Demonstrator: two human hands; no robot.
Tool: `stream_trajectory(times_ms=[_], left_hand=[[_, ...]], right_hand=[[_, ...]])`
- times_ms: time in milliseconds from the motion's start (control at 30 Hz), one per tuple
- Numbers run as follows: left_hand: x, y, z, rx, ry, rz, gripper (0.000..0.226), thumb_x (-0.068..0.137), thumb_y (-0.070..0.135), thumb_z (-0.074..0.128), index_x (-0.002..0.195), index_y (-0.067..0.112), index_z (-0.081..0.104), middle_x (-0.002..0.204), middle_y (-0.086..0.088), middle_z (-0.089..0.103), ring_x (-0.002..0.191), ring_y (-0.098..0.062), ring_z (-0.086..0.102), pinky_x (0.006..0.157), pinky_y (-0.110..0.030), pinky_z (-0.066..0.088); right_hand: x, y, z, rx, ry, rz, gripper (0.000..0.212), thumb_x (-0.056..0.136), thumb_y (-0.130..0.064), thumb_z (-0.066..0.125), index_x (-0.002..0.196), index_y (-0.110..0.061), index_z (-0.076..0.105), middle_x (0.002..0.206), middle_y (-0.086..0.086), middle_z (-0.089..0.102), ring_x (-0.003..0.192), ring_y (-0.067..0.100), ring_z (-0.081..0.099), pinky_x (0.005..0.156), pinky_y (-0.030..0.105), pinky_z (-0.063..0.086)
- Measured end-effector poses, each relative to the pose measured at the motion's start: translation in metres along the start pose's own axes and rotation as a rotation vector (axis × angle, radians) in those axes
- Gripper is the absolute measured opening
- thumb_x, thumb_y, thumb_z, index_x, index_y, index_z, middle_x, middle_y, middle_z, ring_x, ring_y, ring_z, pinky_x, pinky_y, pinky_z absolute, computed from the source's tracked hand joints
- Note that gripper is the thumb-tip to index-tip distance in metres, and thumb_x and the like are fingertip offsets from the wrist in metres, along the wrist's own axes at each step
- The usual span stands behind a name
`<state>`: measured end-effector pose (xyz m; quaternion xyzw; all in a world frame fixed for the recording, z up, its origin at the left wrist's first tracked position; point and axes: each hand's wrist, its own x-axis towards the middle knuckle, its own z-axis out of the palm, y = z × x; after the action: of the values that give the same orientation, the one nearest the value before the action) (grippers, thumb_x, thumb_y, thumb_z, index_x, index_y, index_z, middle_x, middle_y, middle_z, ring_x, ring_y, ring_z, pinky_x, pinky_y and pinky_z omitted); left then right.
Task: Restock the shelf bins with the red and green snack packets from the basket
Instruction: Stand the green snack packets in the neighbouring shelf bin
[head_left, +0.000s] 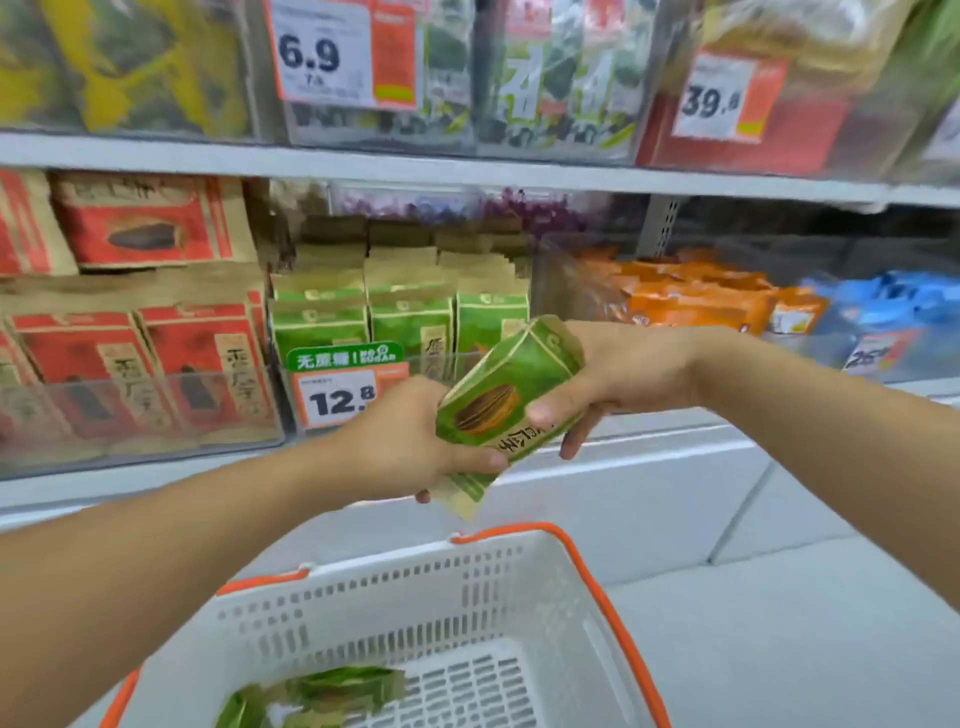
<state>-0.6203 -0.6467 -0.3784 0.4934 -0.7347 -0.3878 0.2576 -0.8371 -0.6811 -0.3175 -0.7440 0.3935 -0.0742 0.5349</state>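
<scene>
Mid-restock, judging by the scene: one green packet (501, 402) held tilted between both hands in front of the green bin (400, 332), left hand (410, 441) gripping its lower end, right hand (597, 374) pinching its upper end w/ thumb on the front. Approx. two more green packets (332, 693) left in the white basket (519, 571) below, count blurry; no red ones visible there. Red bin (135, 364) at left already looks well stocked, so mostly green left to shelve.

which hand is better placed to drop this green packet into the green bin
Right, probably. The right hand grips the green packet at its upper end, nearest the green bin. The left hand holds the lower end, farther from the shelf.
</scene>
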Motion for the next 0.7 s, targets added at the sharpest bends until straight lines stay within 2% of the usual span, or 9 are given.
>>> stream_trajectory(times_ms=[33, 100, 200, 267, 333, 400, 500, 600, 700], left_hand=[[0.006, 0.013, 0.0, -0.015, 0.05, 0.04, 0.013, 0.079, 0.022, 0.083, 0.086, 0.018, 0.072, 0.068, -0.004, 0.072, 0.052, -0.013, 0.062, 0.042, -0.027, 0.049], [0.019, 0.037, -0.009, 0.063, 0.158, 0.178, 0.023, 0.076, 0.029, 0.084, 0.093, 0.024, 0.07, 0.077, 0.006, 0.075, 0.063, -0.004, 0.067, 0.053, -0.025, 0.053], [0.042, 0.059, -0.04, 0.615, 0.294, 0.427, 0.06, 0.067, 0.066, 0.074, 0.115, 0.033, 0.061, 0.107, 0.016, 0.068, 0.098, -0.003, 0.063, 0.086, -0.029, 0.053], [0.056, 0.068, -0.059, 0.869, 0.321, 0.402, 0.083, 0.065, 0.081, 0.057, 0.131, 0.031, 0.053, 0.129, 0.011, 0.06, 0.118, -0.011, 0.056, 0.102, -0.033, 0.046], [0.071, 0.07, -0.067, 0.884, 0.285, 0.251, 0.1, 0.064, 0.082, 0.056, 0.146, 0.027, 0.041, 0.147, 0.006, 0.047, 0.132, -0.014, 0.046, 0.109, -0.031, 0.036], [0.087, 0.067, -0.066, 0.855, 0.19, 0.129, 0.112, 0.062, 0.083, 0.056, 0.153, 0.024, 0.03, 0.157, 0.003, 0.036, 0.14, -0.016, 0.038, 0.112, -0.029, 0.03], [0.106, 0.056, -0.065, 0.83, 0.091, 0.089, 0.11, 0.066, 0.077, 0.064, 0.155, 0.024, 0.027, 0.157, 0.005, 0.036, 0.139, -0.014, 0.039, 0.11, -0.024, 0.03], [0.117, 0.044, -0.073, 0.875, 0.098, 0.111, 0.098, 0.07, 0.066, 0.073, 0.151, 0.031, 0.032, 0.151, 0.008, 0.043, 0.134, -0.014, 0.043, 0.106, -0.024, 0.034], [0.125, 0.036, -0.078, 0.855, 0.15, 0.17, 0.092, 0.066, 0.066, 0.076, 0.144, 0.038, 0.037, 0.142, 0.009, 0.052, 0.125, -0.014, 0.051, 0.103, -0.03, 0.042]], right_hand=[[-0.009, -0.008, -0.01, -0.112, 0.116, -0.06, 0.043, 0.085, -0.024, 0.078, 0.123, -0.01, 0.064, 0.114, 0.014, 0.073, 0.102, 0.027, 0.071, 0.072, 0.035, 0.061], [-0.026, -0.026, -0.033, -0.25, 0.328, -0.167, 0.033, 0.084, -0.011, 0.076, 0.117, -0.006, 0.068, 0.104, 0.015, 0.075, 0.091, 0.024, 0.073, 0.071, 0.037, 0.062], [-0.05, -0.043, -0.072, -0.545, 0.54, -0.22, 0.026, 0.084, -0.014, 0.079, 0.109, -0.013, 0.071, 0.096, 0.007, 0.077, 0.087, 0.026, 0.074, 0.075, 0.044, 0.062], [-0.053, -0.039, -0.093, -0.81, 0.646, -0.148, 0.021, 0.083, -0.022, 0.08, 0.103, -0.021, 0.071, 0.09, 0.0, 0.075, 0.08, 0.022, 0.072, 0.071, 0.042, 0.059], [-0.038, -0.029, -0.102, -0.982, 0.724, -0.084, 0.019, 0.083, -0.024, 0.079, 0.1, -0.022, 0.069, 0.087, -0.004, 0.07, 0.081, 0.019, 0.066, 0.065, 0.031, 0.047], [-0.01, -0.018, -0.104, -0.978, 0.737, -0.075, 0.022, 0.085, -0.024, 0.078, 0.101, -0.019, 0.065, 0.088, -0.005, 0.063, 0.083, 0.018, 0.06, 0.062, 0.029, 0.037], [0.037, -0.007, -0.112, -0.999, 0.699, -0.056, 0.03, 0.085, -0.025, 0.077, 0.108, -0.017, 0.061, 0.096, -0.002, 0.06, 0.088, 0.019, 0.056, 0.068, 0.028, 0.038], [0.083, -0.001, -0.129, -1.141, 0.706, 0.027, 0.045, 0.083, -0.032, 0.077, 0.121, -0.015, 0.061, 0.115, 0.009, 0.065, 0.101, 0.029, 0.06, 0.082, 0.035, 0.05], [0.122, 0.002, -0.142, -1.195, 0.609, 0.202, 0.054, 0.082, -0.038, 0.08, 0.126, -0.012, 0.06, 0.118, 0.008, 0.065, 0.091, 0.026, 0.056, 0.076, 0.03, 0.048]])
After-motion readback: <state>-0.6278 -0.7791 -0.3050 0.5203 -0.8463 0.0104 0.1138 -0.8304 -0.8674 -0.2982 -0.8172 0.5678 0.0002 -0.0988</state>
